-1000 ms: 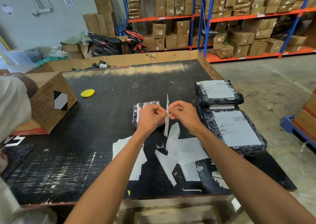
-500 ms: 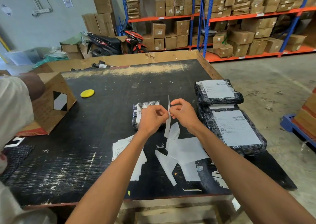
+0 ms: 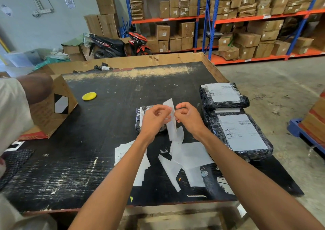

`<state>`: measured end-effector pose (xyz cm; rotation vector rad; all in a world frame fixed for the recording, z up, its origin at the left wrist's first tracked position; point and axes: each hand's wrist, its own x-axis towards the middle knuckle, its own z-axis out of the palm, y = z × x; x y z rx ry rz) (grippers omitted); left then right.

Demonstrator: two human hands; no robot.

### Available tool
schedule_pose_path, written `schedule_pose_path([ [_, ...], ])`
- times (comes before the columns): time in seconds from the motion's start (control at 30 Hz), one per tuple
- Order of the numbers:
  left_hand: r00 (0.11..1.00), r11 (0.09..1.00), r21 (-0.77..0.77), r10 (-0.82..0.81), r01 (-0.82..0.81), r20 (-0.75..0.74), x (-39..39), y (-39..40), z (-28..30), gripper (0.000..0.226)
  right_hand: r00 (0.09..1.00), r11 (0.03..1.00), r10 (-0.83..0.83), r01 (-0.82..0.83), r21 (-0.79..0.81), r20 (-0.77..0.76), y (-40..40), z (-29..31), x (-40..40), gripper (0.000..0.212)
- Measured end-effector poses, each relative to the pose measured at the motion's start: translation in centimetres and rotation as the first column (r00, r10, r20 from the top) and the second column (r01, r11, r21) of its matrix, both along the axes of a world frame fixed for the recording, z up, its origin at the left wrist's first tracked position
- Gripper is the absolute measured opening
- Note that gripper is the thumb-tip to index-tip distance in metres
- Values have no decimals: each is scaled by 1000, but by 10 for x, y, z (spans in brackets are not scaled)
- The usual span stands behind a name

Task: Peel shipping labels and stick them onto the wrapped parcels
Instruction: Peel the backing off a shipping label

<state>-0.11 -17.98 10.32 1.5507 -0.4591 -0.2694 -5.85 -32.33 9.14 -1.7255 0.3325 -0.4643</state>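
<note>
Above the black table (image 3: pixel 88 141), my left hand (image 3: pixel 154 119) and my right hand (image 3: pixel 189 117) both pinch a white shipping label sheet (image 3: pixel 171 122), held upright between them. Behind my left hand lies a small black wrapped parcel (image 3: pixel 140 119), mostly hidden. To the right sit two labelled black parcels: a smaller one (image 3: pixel 222 96) further back and a larger one (image 3: pixel 241 134) nearer. Loose white backing papers (image 3: pixel 190 157) lie on the table under my wrists.
A cardboard box (image 3: pixel 52 106) stands at the table's left, with another person's arm (image 3: pixel 35 87) over it. A yellow disc (image 3: pixel 89 96) lies near it. Shelves of cartons and a motorbike (image 3: pixel 114 45) stand behind. A blue pallet (image 3: pixel 306 134) is at the right.
The label has turned from edge-on to show more of its face, and my two hands have drawn slightly apart at its top edge.
</note>
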Motion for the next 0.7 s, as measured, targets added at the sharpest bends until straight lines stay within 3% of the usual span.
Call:
schedule_pose_path([
  [0.1, 991, 996, 92, 4, -17, 135, 3, 0, 3, 8, 998, 998, 61, -61, -33, 7, 2, -1, -2, 18],
  [0.17, 991, 995, 101, 7, -20, 133, 5, 0, 4, 6, 995, 995, 98, -97, -26, 27, 3, -1, -3, 21],
  [0.33, 1000, 999, 31, -15, 15, 9, 4, 2, 6, 9, 990, 990, 135, -134, -34, 28, 1, 0, -4, 23],
  [0.53, 902, 967, -194, 70, -167, -426, -1, -8, 11, 8, 996, 998, 53, -55, 41, 69, 5, 0, -2, 22],
  [0.6, 887, 953, -220, 90, -208, -453, -1, -9, 11, 7, 998, 998, 3, -7, 66, 62, 6, -2, 1, 19],
  [0.7, 939, 966, -207, 78, -154, -334, -1, -10, 7, 9, 1000, 999, -12, 11, 37, 7, 5, -6, 5, 14],
])
